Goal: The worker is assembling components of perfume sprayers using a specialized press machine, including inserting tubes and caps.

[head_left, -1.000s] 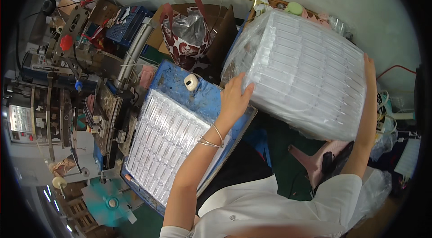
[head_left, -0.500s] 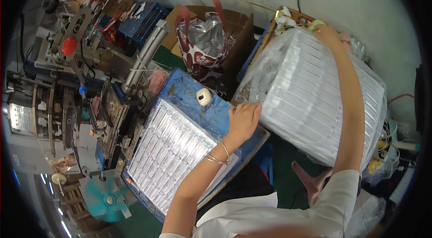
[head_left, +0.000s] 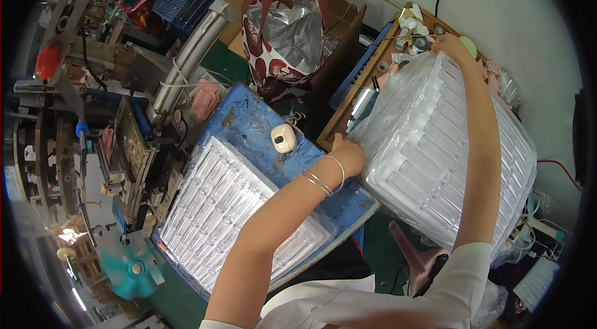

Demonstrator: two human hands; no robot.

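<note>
A large block of stacked clear plastic trays [head_left: 429,161] stands at the right, wrapped in a thin clear plastic bag [head_left: 398,102]. My left hand [head_left: 349,158], bangles at its wrist, is closed at the block's near left corner, the thumb up and the fingertips hidden. Over the far edge reaches my right hand [head_left: 453,49], its fingers curled down on the gathered film. Left of my left forearm, a flat stack of clear ribbed trays [head_left: 230,204] lies on a worn blue board [head_left: 249,117]. A cream earbud-style case [head_left: 283,138] rests on that board.
Behind the block, a wooden tray [head_left: 341,124] holds tape rolls and small items. A patterned bag [head_left: 280,49] with silver lining stands in a cardboard box [head_left: 351,37]. Machinery [head_left: 130,142] and a teal fan [head_left: 134,270] occupy the left; a pink stand [head_left: 413,254] is near my right elbow.
The wrapped block has shifted and tilted to the right, uncovering more of the wooden tray. My left hand has moved right and curled in; my right hand remains at the far edge.
</note>
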